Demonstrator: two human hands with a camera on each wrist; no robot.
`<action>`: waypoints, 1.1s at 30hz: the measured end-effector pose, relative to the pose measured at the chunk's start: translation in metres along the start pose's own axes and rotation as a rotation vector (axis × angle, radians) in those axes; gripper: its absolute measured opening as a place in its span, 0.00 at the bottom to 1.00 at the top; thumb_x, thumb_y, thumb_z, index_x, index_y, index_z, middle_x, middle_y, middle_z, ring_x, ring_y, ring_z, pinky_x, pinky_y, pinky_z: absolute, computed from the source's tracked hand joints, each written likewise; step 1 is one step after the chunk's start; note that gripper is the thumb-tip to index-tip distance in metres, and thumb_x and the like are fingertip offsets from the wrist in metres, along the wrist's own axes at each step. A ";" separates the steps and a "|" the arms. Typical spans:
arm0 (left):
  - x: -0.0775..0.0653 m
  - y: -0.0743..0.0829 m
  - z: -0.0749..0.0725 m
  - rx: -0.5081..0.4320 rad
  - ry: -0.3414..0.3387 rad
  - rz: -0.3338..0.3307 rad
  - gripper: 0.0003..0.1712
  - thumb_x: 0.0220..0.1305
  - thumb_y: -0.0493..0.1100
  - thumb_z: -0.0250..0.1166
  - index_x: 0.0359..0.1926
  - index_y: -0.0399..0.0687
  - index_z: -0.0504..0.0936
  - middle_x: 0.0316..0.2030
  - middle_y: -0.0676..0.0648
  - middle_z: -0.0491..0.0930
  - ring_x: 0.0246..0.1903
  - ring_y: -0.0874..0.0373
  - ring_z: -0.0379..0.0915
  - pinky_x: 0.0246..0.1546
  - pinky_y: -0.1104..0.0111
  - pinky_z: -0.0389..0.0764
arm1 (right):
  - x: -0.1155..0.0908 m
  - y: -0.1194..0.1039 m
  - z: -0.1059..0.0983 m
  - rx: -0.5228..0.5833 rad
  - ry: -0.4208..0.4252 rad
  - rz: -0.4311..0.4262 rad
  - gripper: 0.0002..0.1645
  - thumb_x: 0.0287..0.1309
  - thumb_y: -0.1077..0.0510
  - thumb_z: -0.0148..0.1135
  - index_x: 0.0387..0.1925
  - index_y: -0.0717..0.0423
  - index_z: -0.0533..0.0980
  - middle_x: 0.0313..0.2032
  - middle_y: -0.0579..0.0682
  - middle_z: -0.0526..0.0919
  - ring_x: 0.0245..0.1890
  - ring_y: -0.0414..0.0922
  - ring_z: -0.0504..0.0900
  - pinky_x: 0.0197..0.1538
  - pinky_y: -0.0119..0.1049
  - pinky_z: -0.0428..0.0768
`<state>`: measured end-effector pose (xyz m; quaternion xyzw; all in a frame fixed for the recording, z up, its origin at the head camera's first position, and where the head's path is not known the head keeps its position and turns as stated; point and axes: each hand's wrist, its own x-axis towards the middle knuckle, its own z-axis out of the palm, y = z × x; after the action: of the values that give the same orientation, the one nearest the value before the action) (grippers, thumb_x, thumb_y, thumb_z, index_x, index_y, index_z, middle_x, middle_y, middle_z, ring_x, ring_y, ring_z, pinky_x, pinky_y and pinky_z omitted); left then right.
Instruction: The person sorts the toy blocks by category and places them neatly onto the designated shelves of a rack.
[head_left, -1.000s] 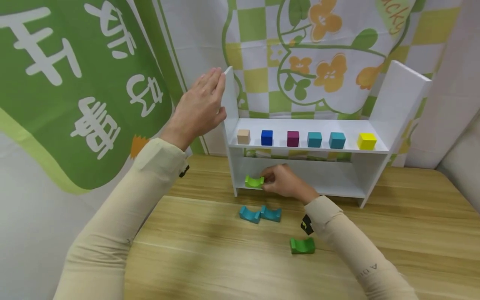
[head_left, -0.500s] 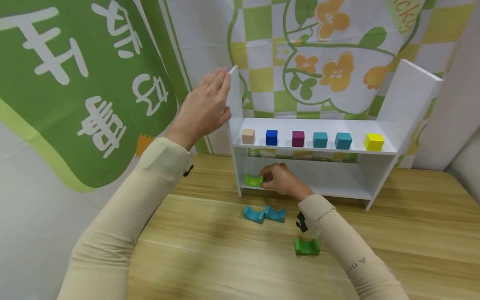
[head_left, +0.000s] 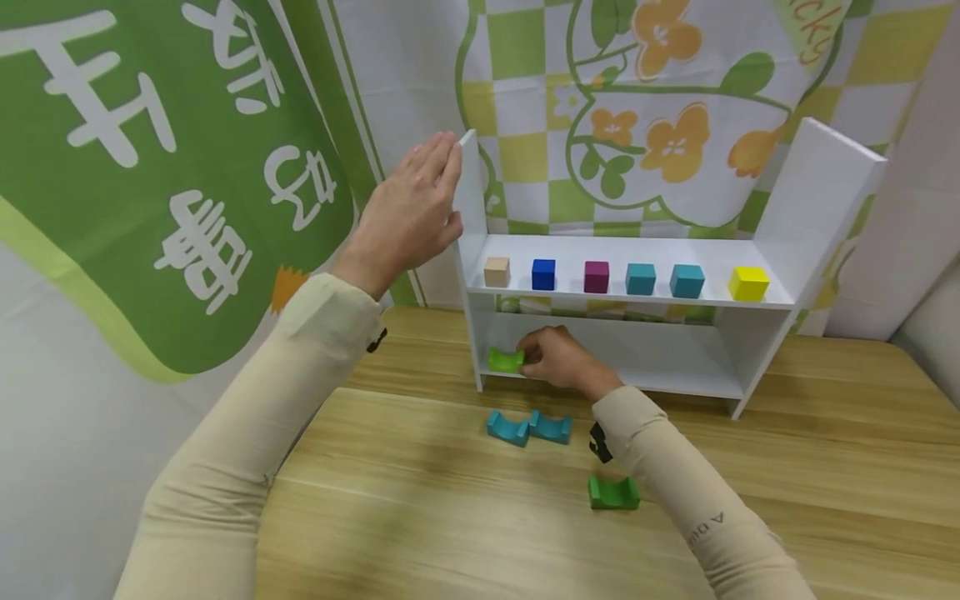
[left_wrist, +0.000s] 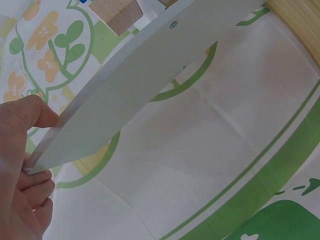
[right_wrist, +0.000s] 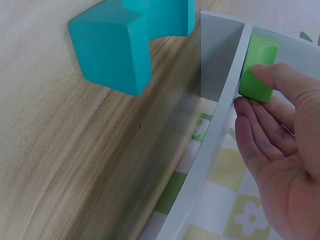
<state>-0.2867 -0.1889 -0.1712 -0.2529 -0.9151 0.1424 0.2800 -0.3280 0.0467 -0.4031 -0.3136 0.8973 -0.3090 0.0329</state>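
My left hand (head_left: 415, 208) holds the upper left side panel of a white shelf (head_left: 813, 196), its thumb and fingers on either side of the panel (left_wrist: 100, 115) in the left wrist view. On the lower board, near the left end, sits a light green block (head_left: 506, 361) with a curved hollow on top. My right hand (head_left: 558, 360) pinches its right end. The right wrist view shows the thumb on the green block (right_wrist: 257, 75) and the fingers around its edge. Two teal hollowed blocks (head_left: 507, 427) lie on the table in front.
Along the upper board stand a beige cube (head_left: 497, 272), a blue cube (head_left: 543, 275), a purple cube (head_left: 596, 277), two teal cubes (head_left: 641, 280) and a yellow cube (head_left: 748, 284). A darker green hollowed block (head_left: 613, 493) lies nearer on the wooden table (head_left: 420, 517).
The light green block has shifted slightly left along the lower board with my right hand. My left hand keeps its place on the panel. The head view has turned a little.
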 end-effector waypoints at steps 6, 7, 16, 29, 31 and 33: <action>-0.001 0.000 0.001 -0.010 0.000 0.000 0.41 0.77 0.45 0.54 0.80 0.25 0.53 0.81 0.30 0.54 0.83 0.39 0.50 0.85 0.51 0.54 | 0.001 -0.001 0.002 -0.012 -0.007 0.012 0.21 0.63 0.60 0.73 0.56 0.65 0.84 0.49 0.60 0.91 0.50 0.51 0.91 0.58 0.43 0.90; -0.001 0.001 0.001 -0.010 0.001 0.000 0.41 0.77 0.45 0.54 0.80 0.25 0.53 0.81 0.30 0.54 0.83 0.39 0.50 0.85 0.51 0.54 | 0.001 -0.001 0.002 -0.014 -0.007 0.015 0.22 0.63 0.60 0.73 0.56 0.65 0.84 0.49 0.60 0.91 0.50 0.52 0.91 0.58 0.43 0.90; 0.001 0.001 0.000 -0.001 -0.001 0.002 0.42 0.77 0.45 0.55 0.80 0.25 0.53 0.81 0.30 0.54 0.83 0.38 0.50 0.85 0.52 0.53 | -0.009 -0.006 -0.012 -0.035 0.031 0.007 0.25 0.62 0.60 0.73 0.58 0.69 0.82 0.56 0.64 0.88 0.55 0.57 0.89 0.61 0.47 0.89; 0.001 0.000 -0.001 -0.005 -0.009 -0.003 0.42 0.77 0.45 0.55 0.80 0.24 0.52 0.81 0.29 0.53 0.83 0.38 0.50 0.86 0.52 0.52 | -0.065 -0.003 -0.031 -0.082 -0.065 -0.011 0.24 0.64 0.57 0.73 0.58 0.66 0.83 0.54 0.62 0.89 0.54 0.55 0.90 0.59 0.48 0.90; 0.001 0.000 -0.001 -0.011 -0.011 -0.003 0.42 0.77 0.45 0.55 0.80 0.24 0.52 0.81 0.29 0.53 0.83 0.38 0.49 0.86 0.52 0.52 | -0.075 0.001 -0.029 -0.083 -0.079 -0.010 0.24 0.63 0.58 0.74 0.57 0.66 0.84 0.53 0.62 0.90 0.52 0.54 0.90 0.57 0.47 0.91; 0.001 0.000 -0.001 -0.013 -0.012 -0.003 0.42 0.77 0.45 0.54 0.80 0.24 0.52 0.81 0.29 0.53 0.83 0.38 0.49 0.86 0.52 0.52 | -0.084 0.005 -0.026 -0.079 -0.093 0.005 0.24 0.63 0.58 0.74 0.57 0.66 0.84 0.53 0.61 0.90 0.52 0.54 0.91 0.57 0.47 0.91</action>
<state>-0.2867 -0.1884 -0.1704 -0.2525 -0.9180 0.1377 0.2732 -0.2701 0.1119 -0.3965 -0.3261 0.9071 -0.2585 0.0629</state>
